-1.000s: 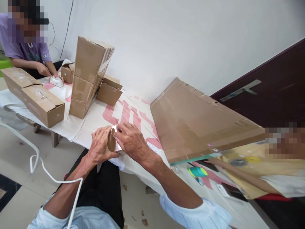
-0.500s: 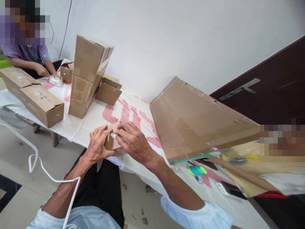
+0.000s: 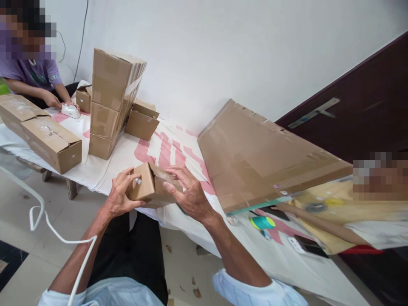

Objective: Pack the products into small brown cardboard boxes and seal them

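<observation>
A small brown cardboard box [image 3: 162,187] is held between my two hands at the table's near edge. My left hand [image 3: 123,191] grips its left end, with fingers over the top and thumb low at the side. A small white label [image 3: 138,180] shows on that end, right by my left fingers. My right hand [image 3: 193,193] rests on the box's other end, its fingers curved over the upper side and the thumb against the near face. The box's underside and far side are hidden.
Tall stacked cartons [image 3: 110,102] stand at left, beside an open carton [image 3: 142,121]. Long boxes [image 3: 52,140] lie near a co-worker handling a white device [image 3: 70,111]. A large cardboard sheet [image 3: 255,161] leans right, near a green cup [image 3: 262,222], a phone [image 3: 310,246] and another person's arm. A white cable [image 3: 63,241] hangs at left.
The box has been turned so its top and long side show more. My right fingers have moved off the labelled end to the box's right end.
</observation>
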Tool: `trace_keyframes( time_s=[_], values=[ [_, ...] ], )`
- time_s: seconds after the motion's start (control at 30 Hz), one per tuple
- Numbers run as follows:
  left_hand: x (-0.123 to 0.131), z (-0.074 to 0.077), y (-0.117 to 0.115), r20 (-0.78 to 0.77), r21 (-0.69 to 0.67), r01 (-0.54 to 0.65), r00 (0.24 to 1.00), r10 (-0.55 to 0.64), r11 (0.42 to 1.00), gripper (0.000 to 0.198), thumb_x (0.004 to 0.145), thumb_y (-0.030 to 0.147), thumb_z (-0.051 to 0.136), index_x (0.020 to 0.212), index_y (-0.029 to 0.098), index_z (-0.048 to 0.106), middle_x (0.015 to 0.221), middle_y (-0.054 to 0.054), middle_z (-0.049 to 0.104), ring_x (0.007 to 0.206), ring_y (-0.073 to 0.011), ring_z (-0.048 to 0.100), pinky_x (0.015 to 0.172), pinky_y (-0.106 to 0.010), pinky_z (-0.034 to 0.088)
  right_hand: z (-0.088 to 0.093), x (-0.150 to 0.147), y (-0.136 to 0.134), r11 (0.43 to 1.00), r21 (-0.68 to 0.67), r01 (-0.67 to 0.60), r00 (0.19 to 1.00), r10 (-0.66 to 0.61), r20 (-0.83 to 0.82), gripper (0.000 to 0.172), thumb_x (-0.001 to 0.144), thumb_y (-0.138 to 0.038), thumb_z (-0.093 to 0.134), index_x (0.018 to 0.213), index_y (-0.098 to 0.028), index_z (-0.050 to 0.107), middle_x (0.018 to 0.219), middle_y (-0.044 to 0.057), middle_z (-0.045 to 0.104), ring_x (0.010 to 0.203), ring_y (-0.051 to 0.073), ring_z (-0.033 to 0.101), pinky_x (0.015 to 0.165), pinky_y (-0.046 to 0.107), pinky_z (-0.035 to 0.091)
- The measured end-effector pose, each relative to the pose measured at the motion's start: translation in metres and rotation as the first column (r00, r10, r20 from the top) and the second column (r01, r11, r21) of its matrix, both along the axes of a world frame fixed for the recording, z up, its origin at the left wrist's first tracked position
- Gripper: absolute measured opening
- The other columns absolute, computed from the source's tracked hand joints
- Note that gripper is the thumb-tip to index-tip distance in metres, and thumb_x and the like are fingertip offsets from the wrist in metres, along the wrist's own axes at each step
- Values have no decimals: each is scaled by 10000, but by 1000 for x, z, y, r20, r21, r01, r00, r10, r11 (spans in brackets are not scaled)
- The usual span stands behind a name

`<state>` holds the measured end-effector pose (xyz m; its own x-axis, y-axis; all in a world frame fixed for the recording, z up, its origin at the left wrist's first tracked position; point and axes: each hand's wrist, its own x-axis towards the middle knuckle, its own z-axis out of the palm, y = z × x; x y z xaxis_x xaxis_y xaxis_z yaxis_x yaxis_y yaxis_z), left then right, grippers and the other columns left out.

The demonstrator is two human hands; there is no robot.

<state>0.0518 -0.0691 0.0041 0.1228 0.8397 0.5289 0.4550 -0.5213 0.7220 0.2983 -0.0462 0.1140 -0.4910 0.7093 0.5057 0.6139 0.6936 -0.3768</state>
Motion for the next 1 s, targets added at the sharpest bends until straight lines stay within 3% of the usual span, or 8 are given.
trace_keyframes(
  time_s=[0.17,0.37,0.53,0.77,0.9,1.0],
  values=[
    [-21,-3,10,80,-37,79,994,-76,996,960,685,380,949,1529,253,509,1628,-211,492,1548,-429,446,1242,-616,382,-19,7,5,993,-120,-19,999,22,23,283,1026,-360,636,1275,-234,677,1276,121,692,1229,279,669,1030,469,596],
    [-33,-4,18,148,-97,152,979,-136,984,951,719,358,908,1547,230,458,1596,-188,510,1490,-398,510,1182,-556,480,-41,19,12,982,-189,-3,999,13,53,317,1018,-386,659,1287,-222,696,1340,137,690,1284,289,658,1095,495,566],
    [-36,0,24,142,-151,176,978,-155,973,932,677,311,914,1488,237,460,1580,-170,499,1494,-381,501,1174,-545,490,-55,22,9,993,-118,13,995,-1,104,315,1012,-357,666,1291,-220,720,1362,141,689,1303,301,642,1104,515,563],
    [-37,5,32,134,-211,163,982,-137,964,717,633,419,965,1174,235,531,1512,-157,537,1399,-363,578,1111,-541,544,-65,14,0,1000,-2,-18,997,18,80,252,1027,-308,642,1246,-224,735,1304,141,709,1246,298,661,1068,521,573],
    [-45,3,35,168,-204,185,974,-151,961,698,633,419,959,1146,245,520,1536,-163,531,1406,-362,579,1120,-552,538,-76,40,11,982,94,161,987,-159,-33,266,1074,-319,536,1202,-221,747,1227,140,735,1183,292,679,1044,508,569],
    [-54,3,37,204,-202,188,968,-146,961,710,613,414,971,1131,252,513,1528,-156,550,1395,-364,601,1115,-542,547,-100,75,23,945,73,319,948,-319,-6,290,1063,-343,514,1157,-197,746,1151,145,745,1122,305,688,1012,496,566]
  ],
)
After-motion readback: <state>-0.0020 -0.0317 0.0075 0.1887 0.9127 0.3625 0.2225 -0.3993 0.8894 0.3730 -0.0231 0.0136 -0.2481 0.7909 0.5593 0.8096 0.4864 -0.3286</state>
